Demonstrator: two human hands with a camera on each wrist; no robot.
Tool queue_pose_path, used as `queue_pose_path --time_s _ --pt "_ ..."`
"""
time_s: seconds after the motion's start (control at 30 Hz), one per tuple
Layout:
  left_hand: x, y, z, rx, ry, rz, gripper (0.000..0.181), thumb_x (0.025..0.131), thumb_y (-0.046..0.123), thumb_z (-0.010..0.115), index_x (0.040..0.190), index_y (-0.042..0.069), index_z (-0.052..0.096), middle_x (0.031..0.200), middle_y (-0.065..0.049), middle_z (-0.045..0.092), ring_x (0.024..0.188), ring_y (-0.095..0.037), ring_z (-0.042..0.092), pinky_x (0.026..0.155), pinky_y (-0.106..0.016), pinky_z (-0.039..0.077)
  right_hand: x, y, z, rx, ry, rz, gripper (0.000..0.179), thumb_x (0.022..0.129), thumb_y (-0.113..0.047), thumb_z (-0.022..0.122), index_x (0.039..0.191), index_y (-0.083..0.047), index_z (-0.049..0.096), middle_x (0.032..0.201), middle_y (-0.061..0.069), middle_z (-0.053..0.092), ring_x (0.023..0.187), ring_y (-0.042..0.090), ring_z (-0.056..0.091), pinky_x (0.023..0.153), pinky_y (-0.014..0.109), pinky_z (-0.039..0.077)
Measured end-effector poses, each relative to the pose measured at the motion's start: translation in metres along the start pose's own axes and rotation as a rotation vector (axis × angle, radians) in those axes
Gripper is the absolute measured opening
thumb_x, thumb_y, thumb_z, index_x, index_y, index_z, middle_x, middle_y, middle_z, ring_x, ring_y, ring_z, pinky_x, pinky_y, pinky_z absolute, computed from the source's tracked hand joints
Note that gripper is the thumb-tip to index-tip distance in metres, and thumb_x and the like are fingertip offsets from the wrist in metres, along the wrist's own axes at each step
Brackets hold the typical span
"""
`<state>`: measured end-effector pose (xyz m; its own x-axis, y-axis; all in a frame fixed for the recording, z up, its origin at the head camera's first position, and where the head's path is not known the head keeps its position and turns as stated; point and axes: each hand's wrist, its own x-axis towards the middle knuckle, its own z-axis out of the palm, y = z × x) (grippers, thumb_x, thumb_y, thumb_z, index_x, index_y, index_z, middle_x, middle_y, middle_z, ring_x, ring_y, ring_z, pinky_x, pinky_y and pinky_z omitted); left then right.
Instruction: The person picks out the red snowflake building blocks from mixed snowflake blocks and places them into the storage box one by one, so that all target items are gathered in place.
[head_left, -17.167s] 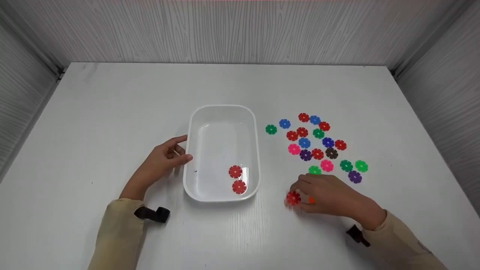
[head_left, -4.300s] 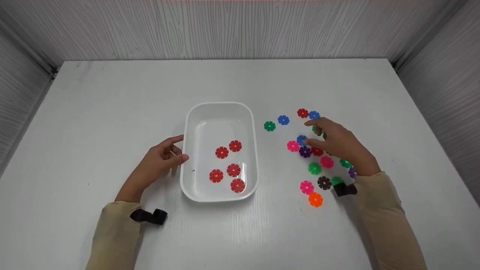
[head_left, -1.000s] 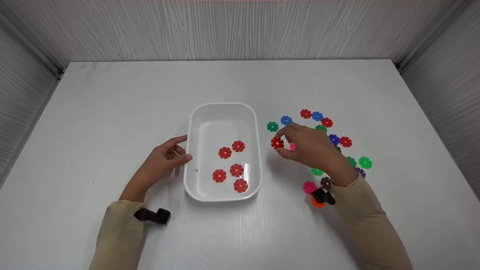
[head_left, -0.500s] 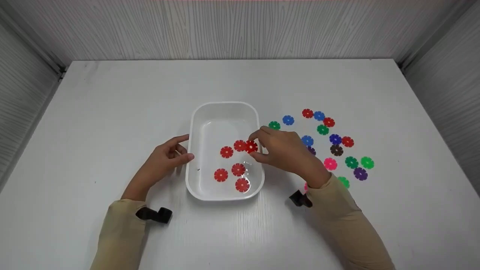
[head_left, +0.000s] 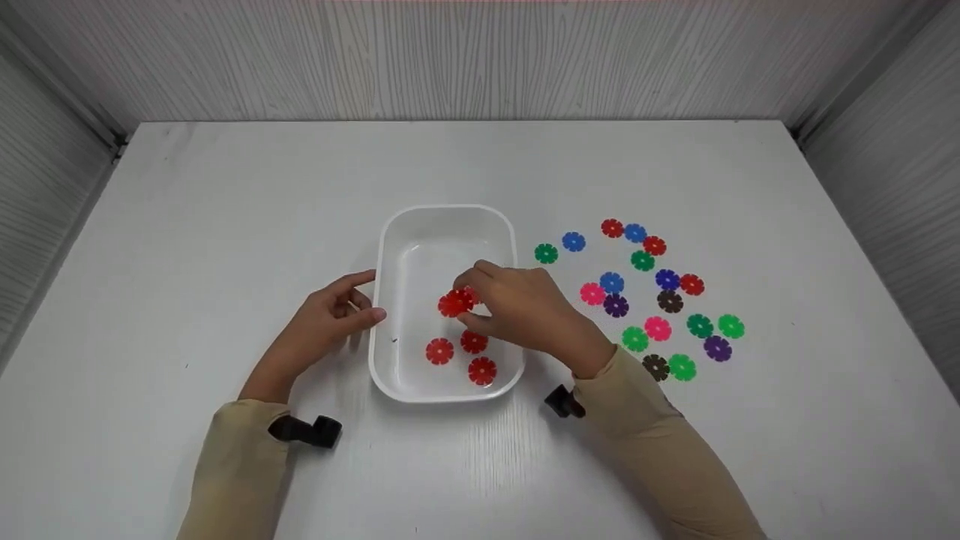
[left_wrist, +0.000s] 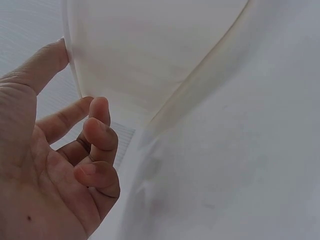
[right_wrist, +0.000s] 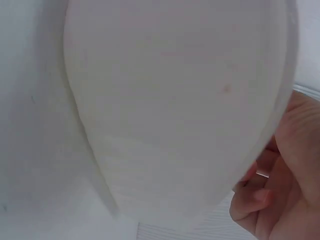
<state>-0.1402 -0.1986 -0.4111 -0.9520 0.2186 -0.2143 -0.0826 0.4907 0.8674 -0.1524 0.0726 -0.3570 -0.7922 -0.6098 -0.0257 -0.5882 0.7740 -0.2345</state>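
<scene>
My left hand (head_left: pixel 330 322) holds the left side of a white tray (head_left: pixel 377 360), the thumb on its rim and the index finger against the outer wall. Over the tray, my right hand (head_left: pixel 525 307) pinches a red notched plastic disc (head_left: pixel 456 303) between thumb and fingers. That disc overlaps other red discs beneath it, so part of them is hidden. Lower in the tray lie several red discs, one of them (head_left: pixel 439 351) near the middle. The left wrist view shows the left fingers (left_wrist: pixel 100 132) curled beside the tray wall; in the right wrist view the tray blocks the held disc.
Right of the tray, notched discs in several colours are scattered on the white table (head_left: pixel 225 195). Among them are red discs (head_left: pixel 691 285), a blue one (head_left: pixel 574 241), a pink one (head_left: pixel 592 293) and a purple one (head_left: pixel 718 349). A pale wood-grain panel (head_left: pixel 465 60) stands behind the table.
Half a second ago the right hand was at the tray's right rim; it has carried the red disc left over the tray. One second ago it was outside. The left hand stays.
</scene>
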Motion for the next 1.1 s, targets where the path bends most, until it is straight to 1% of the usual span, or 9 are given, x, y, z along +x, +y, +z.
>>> queue_pose_path --time_s 0.13,0.27,0.47,0.63,0.73,0.87,1.0,1.1 --pt "-0.001 0.0 0.001 0.002 0.002 -0.005 0.062 0.09 0.033 0.067 0.145 0.018 0.044 0.099 -0.004 0.056 0.076 -0.012 0.049 0.063 -0.024 0.04 0.007 -0.01 0.009 0.011 0.002 -0.021 0.048 0.084 -0.033 0.075 0.125 -0.015 0.059 0.113 0.002 0.067 0.08 0.017 0.068 0.066 0.029 0.055" --pt "-0.001 0.0 0.001 -0.007 0.001 -0.009 0.062 0.09 0.032 0.067 0.145 0.017 0.043 0.099 -0.004 0.056 0.075 -0.012 0.049 0.062 -0.024 0.041 0.014 -0.016 0.016 0.029 -0.007 -0.032 0.05 0.084 -0.034 0.073 0.128 -0.015 0.057 0.115 0.002 0.067 0.086 0.017 0.07 0.07 0.03 0.056" --pt "0.0 0.0 0.001 -0.007 -0.001 -0.003 0.062 0.09 0.032 0.067 0.145 0.016 0.043 0.098 -0.004 0.055 0.074 -0.011 0.049 0.064 -0.024 0.04 0.019 -0.019 0.021 0.045 -0.037 -0.024 0.05 0.086 -0.034 0.072 0.129 -0.015 0.057 0.118 0.001 0.066 0.085 0.017 0.07 0.073 0.031 0.056" --pt "0.001 -0.001 0.001 -0.002 -0.003 -0.003 0.062 0.091 0.032 0.067 0.145 0.017 0.043 0.099 -0.004 0.055 0.076 -0.012 0.049 0.065 -0.024 0.04 0.021 -0.017 0.019 0.133 -0.084 0.036 0.057 0.085 -0.036 0.072 0.136 -0.02 0.052 0.117 0.001 0.065 0.089 0.016 0.067 0.074 0.029 0.056" --pt "0.001 0.0 0.002 -0.002 -0.007 0.003 0.062 0.091 0.033 0.066 0.146 0.017 0.043 0.098 -0.005 0.055 0.075 -0.012 0.049 0.064 -0.024 0.04 0.02 -0.015 0.018 0.187 -0.086 0.073 0.059 0.085 -0.036 0.073 0.138 -0.023 0.051 0.115 0.001 0.065 0.09 0.014 0.066 0.074 0.028 0.056" --pt "0.0 0.0 0.002 -0.014 -0.01 0.007 0.061 0.091 0.031 0.066 0.146 0.017 0.043 0.098 -0.005 0.055 0.075 -0.013 0.049 0.064 -0.024 0.04 0.018 -0.01 0.018 0.236 -0.024 0.062 0.056 0.085 -0.034 0.073 0.136 -0.022 0.053 0.109 0.003 0.066 0.083 0.015 0.064 0.07 0.026 0.055" --pt "-0.001 -0.001 0.002 -0.017 -0.003 0.011 0.061 0.091 0.031 0.067 0.145 0.016 0.043 0.098 -0.005 0.055 0.075 -0.012 0.049 0.064 -0.024 0.04 0.016 0.0 0.015 0.282 0.083 0.047 0.05 0.086 -0.03 0.073 0.132 -0.02 0.056 0.097 0.005 0.063 0.074 0.015 0.057 0.064 0.024 0.052" --pt "-0.001 0.0 0.001 -0.011 0.0 0.011 0.062 0.09 0.031 0.068 0.145 0.016 0.043 0.098 -0.005 0.056 0.075 -0.012 0.049 0.063 -0.024 0.04 0.013 0.012 0.012 0.318 0.159 0.064 0.046 0.087 -0.027 0.072 0.13 -0.018 0.058 0.09 0.005 0.06 0.071 0.015 0.053 0.061 0.023 0.048"
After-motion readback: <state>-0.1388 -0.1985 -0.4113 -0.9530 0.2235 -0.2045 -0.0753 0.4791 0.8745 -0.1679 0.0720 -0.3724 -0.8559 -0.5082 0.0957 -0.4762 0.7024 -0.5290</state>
